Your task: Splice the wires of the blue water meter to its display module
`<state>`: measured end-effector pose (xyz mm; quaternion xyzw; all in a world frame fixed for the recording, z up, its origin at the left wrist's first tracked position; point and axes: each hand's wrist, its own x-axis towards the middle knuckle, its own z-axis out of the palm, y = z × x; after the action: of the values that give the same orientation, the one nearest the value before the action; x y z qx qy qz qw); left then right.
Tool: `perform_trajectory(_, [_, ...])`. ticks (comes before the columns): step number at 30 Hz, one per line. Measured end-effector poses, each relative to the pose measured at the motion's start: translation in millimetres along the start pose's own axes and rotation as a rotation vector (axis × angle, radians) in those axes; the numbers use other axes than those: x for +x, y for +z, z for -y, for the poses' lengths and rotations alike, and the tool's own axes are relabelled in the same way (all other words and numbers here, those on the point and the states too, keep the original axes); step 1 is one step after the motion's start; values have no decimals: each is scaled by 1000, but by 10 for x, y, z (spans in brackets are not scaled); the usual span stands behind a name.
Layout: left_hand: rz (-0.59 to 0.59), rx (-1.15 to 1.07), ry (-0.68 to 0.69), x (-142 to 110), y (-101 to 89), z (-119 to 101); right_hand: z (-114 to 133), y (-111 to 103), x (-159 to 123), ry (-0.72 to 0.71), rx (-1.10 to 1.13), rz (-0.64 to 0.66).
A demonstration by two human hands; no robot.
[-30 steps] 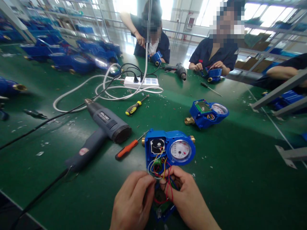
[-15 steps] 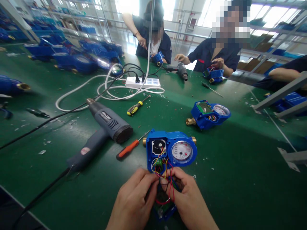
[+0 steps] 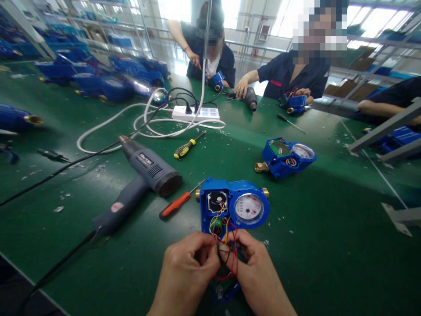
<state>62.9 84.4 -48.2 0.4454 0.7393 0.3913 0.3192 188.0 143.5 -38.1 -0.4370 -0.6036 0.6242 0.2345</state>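
Note:
A blue water meter (image 3: 235, 188) lies in front of me, its round dial facing up and its square compartment uncovered. Thin red, black, yellow and white wires (image 3: 235, 259) run out of that compartment toward me. My left hand (image 3: 192, 265) pinches wires with thumb and forefinger. Close beside it, fingertips almost touching, my right hand (image 3: 251, 261) also grips wires between thumb and fingers. Below my fingers sits a blue cover with a green circuit board (image 3: 221, 287), partly hidden by both hands. Which wire each hand holds is hard to make out.
Left of the meter lie an orange screwdriver (image 3: 176, 206), a grey heat gun (image 3: 144, 169) and a yellow-black screwdriver (image 3: 184, 149). Another open water meter (image 3: 287, 157) rests at right. Beyond a white power strip (image 3: 195, 113), co-workers sit; one person's hand (image 3: 242, 87) is on a second heat gun (image 3: 251, 100).
My left hand has turned slightly, its fingers curling more around the wires. Across the table, a co-worker's hand has come down onto the second heat gun.

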Motion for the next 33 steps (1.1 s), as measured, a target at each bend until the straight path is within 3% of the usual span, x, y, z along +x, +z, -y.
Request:
perform_trajectory(5, [82, -214, -184, 35, 8, 12, -20, -11, -4, -9, 17, -1])
perform_trajectory(9, [153, -458, -251, 42, -31, 23, -62, -16, -3, 30, 66, 18])
perform_trajectory(12, [47, -428, -202, 12, -88, 38, -96, -5, -5, 47, 89, 21])
perform_trajectory(16, [-145, -139, -101, -50, -161, 115, -108, 18, -3, 58, 64, -1])
perform_trajectory(19, [-313, 48, 17, -86, -175, 172, -95, 32, 0, 60, 50, -13])
perform_trajectory(21, [-366, 88, 141, -92, -167, 170, -86, 38, -1, 66, 67, -14])
perform_trajectory(26, [-161, 95, 401, -35, -135, 72, -91, 30, -6, 52, 102, -4])
perform_trajectory(33, [-12, 103, 376, -4, -106, 80, -109, -1, 8, 48, 71, -10])
